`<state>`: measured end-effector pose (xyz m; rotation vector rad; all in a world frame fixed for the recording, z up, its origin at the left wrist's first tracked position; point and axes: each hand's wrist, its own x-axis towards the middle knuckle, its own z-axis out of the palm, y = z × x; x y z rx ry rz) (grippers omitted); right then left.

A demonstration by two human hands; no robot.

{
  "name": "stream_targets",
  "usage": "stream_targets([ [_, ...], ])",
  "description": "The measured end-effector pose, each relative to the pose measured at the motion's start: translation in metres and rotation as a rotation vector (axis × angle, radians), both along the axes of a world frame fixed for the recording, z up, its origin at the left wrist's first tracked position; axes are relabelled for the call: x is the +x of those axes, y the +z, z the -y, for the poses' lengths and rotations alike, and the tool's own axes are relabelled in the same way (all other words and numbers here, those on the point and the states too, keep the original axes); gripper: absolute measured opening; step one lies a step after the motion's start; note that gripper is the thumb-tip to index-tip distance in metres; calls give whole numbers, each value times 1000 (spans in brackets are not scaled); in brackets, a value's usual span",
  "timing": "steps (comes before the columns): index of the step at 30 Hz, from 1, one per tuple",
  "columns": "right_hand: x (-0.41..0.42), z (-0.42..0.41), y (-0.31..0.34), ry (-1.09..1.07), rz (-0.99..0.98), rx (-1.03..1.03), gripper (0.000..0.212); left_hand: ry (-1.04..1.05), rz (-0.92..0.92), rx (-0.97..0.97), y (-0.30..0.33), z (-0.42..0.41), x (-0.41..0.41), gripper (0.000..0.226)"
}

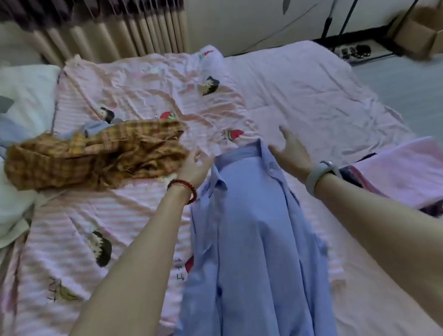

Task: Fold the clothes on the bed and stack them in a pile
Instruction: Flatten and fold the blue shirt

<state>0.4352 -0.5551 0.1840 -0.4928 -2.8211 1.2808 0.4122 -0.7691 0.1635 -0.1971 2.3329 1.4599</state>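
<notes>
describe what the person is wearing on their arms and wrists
Both forearms are bare, with no sleeves in view. The left hand has a red beaded bracelet at the wrist. The right hand has a pale grey band with a watch-like face at the wrist.

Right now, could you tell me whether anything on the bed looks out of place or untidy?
Yes. The brown plaid garment lies crumpled in a heap at the left, unfolded, partly covering a bluish garment. The blue shirt lies lengthwise but still rumpled, with the left hand and right hand at its collar.
</notes>
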Motion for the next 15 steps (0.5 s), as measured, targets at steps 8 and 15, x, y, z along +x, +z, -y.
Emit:
stream_targets([
  [8, 122, 38, -156, -37, 186, 7, 31, 239, 155, -309, -175, 50, 146, 36],
  [15, 92, 95, -178, 50, 227, -253, 33, 174, 275, -378, -212, 67, 201, 10],
])
